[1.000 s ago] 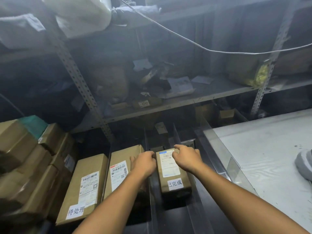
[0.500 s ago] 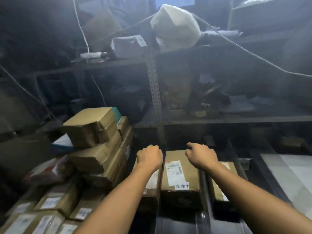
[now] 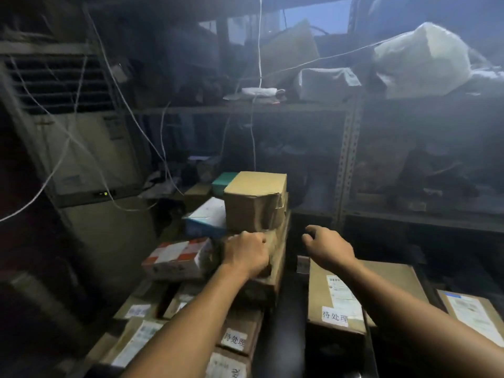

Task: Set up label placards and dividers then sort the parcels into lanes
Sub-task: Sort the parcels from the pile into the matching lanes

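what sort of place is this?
Likely a parcel depot's storeroom or sorting room, dim and cluttered: stacked cardboard parcels with shipping labels, a box stickered 待处理, and slotted steel shelving holding more packages.

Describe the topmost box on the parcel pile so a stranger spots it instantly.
Right of the tall air-conditioner unit stands a pile of parcels. The plain brown box crowns it, showing no label, unlike the white-and-blue box beside it.

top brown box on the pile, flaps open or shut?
Shut. The top brown box shows a flat, unbroken top face with no flaps raised. Its front right corner looks crumpled, but nothing gapes there.
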Tool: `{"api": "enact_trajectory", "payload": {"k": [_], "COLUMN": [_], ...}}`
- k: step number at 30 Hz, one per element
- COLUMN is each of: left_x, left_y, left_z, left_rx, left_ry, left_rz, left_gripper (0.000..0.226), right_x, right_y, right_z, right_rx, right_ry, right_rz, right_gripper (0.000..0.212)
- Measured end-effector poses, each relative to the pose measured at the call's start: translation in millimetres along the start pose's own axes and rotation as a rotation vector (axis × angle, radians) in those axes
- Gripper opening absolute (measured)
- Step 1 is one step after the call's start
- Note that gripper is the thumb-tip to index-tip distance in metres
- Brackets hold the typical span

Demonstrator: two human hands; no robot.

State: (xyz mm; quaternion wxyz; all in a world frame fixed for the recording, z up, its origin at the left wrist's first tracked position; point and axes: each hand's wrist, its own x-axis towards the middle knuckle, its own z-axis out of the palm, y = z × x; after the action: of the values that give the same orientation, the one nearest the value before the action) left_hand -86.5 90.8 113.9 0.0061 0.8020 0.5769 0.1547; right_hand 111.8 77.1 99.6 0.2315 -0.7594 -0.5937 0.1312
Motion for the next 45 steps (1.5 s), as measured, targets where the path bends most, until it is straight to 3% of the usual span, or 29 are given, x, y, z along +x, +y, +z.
{"api": "enact_trajectory", "payload": {"k": [3, 6, 9, 19, 22, 25, 27, 31, 33, 35, 39, 43, 45], "left_x": [8, 33, 60, 80, 81, 77, 74, 73, 78, 82, 81, 82, 85], "left_y": [-38, -81, -113, -100, -101, -104, -107, -117, -119, -119, -115, -111, -112], "left_z": [-18, -14, -5, -21, -14, -14, -16, -10, -8, -10, -22, -33, -37], "left_rx": [-0.126, -0.313, -0.561, -1.256, -1.302, -1.253, -1.233, -1.241, -1.269, -1.3, -1.27, -1.302, -1.334], "left_ry": [0.067, 0.134, 0.2, -0.054, 0.047, 0.161, 0.25, 0.281, 0.234, 0.071, -0.287, -0.323, -0.345], "left_rz": [-0.008, -0.168, -0.287, -0.271, -0.318, -0.378, -0.415, -0.44, -0.46, -0.491, -0.486, -0.412, -0.391], "left_gripper": [0.028, 0.026, 0.03, 0.065, 0.054, 0.05, 0.054, 0.062, 0.053, 0.049, 0.07, 0.067, 0.081], "right_x": [11, 25, 36, 44, 40, 31, 21, 16, 17, 20, 22, 15, 13], "right_y": [-36, -61, -74, -101, -104, -102, -103, -97, -96, -96, -100, -105, -110], "right_z": [8, 16, 16, 9, 12, 10, 7, 11, 16, 19, 24, 8, -7], "right_rx": [0.094, 0.268, 0.445, 0.838, 0.894, 0.908, 0.93, 0.973, 0.976, 0.947, 0.877, 0.87, 0.857], "right_ry": [0.051, 0.119, 0.13, -0.049, -0.02, 0.126, 0.206, 0.317, 0.311, 0.207, -0.034, -0.068, -0.041], "right_rz": [0.018, 0.058, 0.074, 0.126, 0.123, 0.116, 0.1, 0.121, 0.175, 0.256, 0.381, 0.32, 0.276], "right_gripper": [0.035, 0.034, 0.048, 0.071, 0.071, 0.06, 0.055, 0.066, 0.063, 0.057, 0.078, 0.08, 0.076]}}
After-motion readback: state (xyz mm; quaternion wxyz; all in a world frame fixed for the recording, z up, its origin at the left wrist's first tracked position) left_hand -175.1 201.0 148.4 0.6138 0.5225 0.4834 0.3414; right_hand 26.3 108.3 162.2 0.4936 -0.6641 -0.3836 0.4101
